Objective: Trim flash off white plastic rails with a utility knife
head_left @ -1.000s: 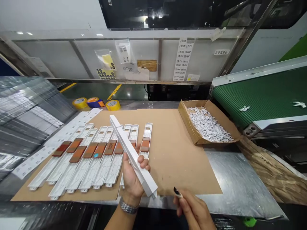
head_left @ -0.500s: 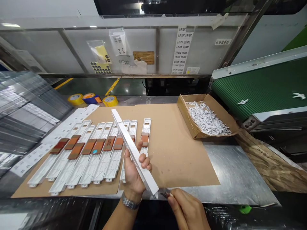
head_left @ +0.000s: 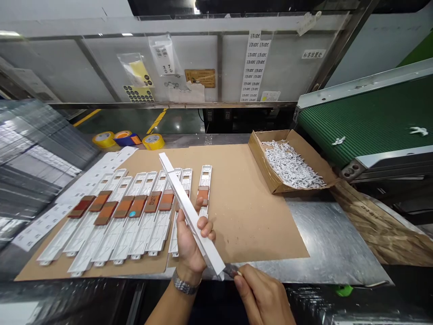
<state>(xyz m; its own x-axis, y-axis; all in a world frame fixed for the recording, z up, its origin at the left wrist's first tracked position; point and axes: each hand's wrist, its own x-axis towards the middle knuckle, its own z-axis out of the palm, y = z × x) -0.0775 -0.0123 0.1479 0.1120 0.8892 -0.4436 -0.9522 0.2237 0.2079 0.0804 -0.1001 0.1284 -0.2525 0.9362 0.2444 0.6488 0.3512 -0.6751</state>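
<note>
My left hand (head_left: 192, 241), with a metal watch on its wrist, is closed around a long white plastic strip (head_left: 184, 203). The strip slants over the table, its lower end near my right hand (head_left: 262, 295). That hand is closed on a small hand tool with a dark metal tip (head_left: 232, 270); its handle is hidden in the fingers, so its kind is unclear. The tip meets or nearly meets the strip's lower end. Left of my hands lie several white plastic strips (head_left: 117, 241) in a row, with reddish-brown blocks (head_left: 137, 205) across them. Another strip (head_left: 205, 174) lies just behind my left hand.
Brown cardboard (head_left: 257, 225) covers much of the metal table (head_left: 324, 234). At the right is a cardboard box (head_left: 262, 167) of small white pieces, beside a green conveyor (head_left: 375, 113). Tape rolls (head_left: 153, 141) stand at the back left, near label sheets (head_left: 81, 185).
The tool's tip has moved up to the strip's lower end, along with my right hand. My left hand holds the strip almost as before. The whole view has shifted slightly.
</note>
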